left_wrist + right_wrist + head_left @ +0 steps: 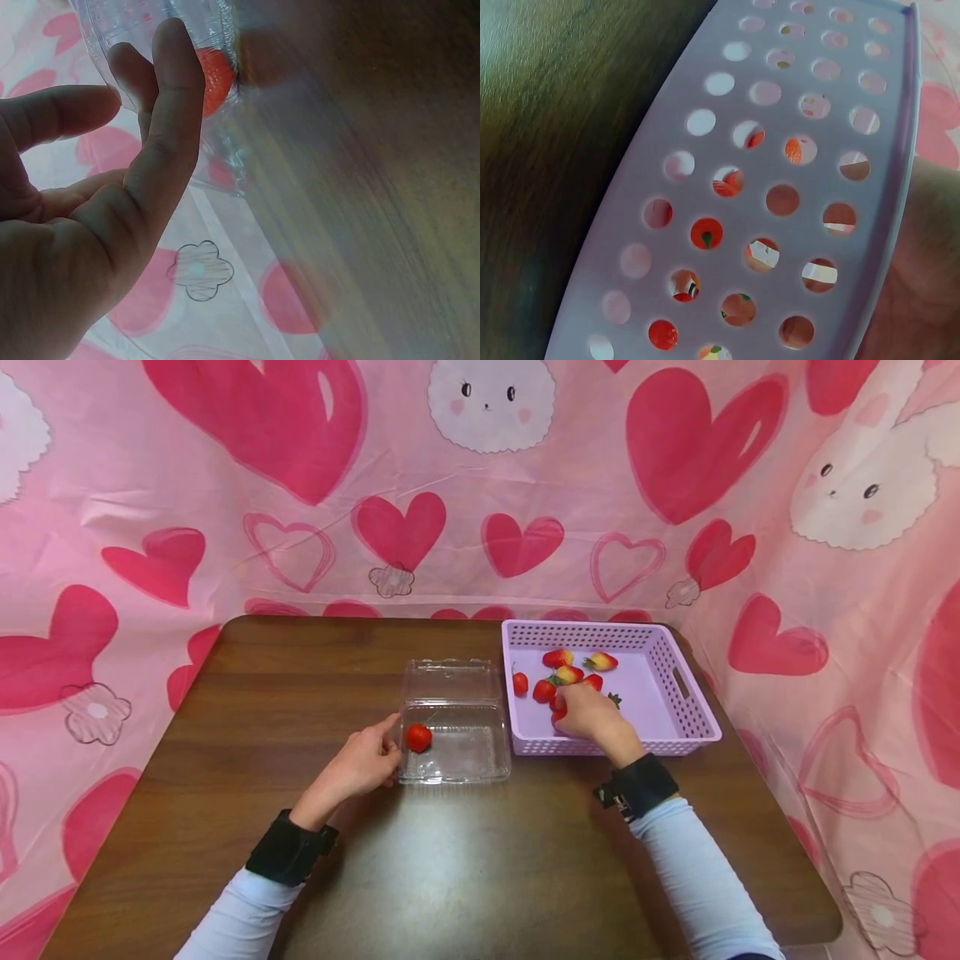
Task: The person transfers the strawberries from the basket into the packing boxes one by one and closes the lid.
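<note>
- Left hand (363, 764) rests against the clear clamshell box (456, 727), fingers straight, beside 1 strawberry (418, 737).
- Right hand (592, 714) is inside the lilac basket (678, 727), fingers curled over a strawberry there.

No text, label, brand or number can be read in any view. The pink backdrop (480, 485) carries only drawn hearts, flowers and bunny faces, no letters.

Pale blue sleeves (697, 868), black wrist straps (637, 787).
</note>
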`<state>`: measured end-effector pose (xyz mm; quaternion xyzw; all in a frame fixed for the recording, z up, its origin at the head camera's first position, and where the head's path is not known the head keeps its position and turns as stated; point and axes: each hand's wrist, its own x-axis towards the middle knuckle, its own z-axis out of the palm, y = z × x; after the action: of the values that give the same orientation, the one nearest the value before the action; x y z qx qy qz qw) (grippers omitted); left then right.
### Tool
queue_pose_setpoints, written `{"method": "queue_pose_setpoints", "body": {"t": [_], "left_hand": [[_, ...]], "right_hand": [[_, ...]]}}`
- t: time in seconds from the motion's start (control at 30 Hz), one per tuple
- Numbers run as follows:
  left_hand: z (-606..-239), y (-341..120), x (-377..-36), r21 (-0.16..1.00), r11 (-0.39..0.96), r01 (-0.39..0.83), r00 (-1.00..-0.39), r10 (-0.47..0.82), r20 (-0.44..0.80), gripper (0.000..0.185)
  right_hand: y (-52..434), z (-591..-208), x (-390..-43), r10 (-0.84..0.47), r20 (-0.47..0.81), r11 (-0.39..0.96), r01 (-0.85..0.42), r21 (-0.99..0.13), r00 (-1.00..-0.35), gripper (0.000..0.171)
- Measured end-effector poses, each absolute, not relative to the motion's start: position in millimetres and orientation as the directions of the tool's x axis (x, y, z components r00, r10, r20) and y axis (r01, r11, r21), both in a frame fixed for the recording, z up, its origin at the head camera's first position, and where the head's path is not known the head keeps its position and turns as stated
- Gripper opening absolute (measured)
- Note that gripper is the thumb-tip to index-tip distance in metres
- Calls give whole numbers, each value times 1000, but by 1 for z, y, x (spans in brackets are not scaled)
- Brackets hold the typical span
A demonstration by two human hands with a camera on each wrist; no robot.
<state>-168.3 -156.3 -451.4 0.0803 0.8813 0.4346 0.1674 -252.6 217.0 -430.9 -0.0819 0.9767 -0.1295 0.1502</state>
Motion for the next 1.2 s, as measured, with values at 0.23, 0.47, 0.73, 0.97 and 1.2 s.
{"method": "queue_pose_setpoints", "body": {"t": [0.23, 0.47, 0.73, 0.97, 1.2], "left_hand": [[-452, -157, -169, 793, 610, -1, -931, 288, -222, 70], [-455, -157, -167, 791, 611, -20, -933, 273, -235, 70], [-455, -157, -167, 797, 603, -22, -933, 275, -234, 70], [-455, -157, -169, 795, 606, -16, -932, 279, -231, 70], [-454, -157, -169, 795, 606, -15, -931, 282, -233, 70]], "right_hand": [[214, -432, -254, -193, -274, 957, -119, -263, -942, 33], [214, -437, -251, -191, -284, 957, -115, -265, -940, 42], [214, -438, -251, -187, -292, 954, -102, -282, -938, 43], [213, -436, -253, -174, -322, 958, -85, -272, -931, 40], [213, -435, -253, -166, -324, 958, -75, -275, -931, 38]]}}
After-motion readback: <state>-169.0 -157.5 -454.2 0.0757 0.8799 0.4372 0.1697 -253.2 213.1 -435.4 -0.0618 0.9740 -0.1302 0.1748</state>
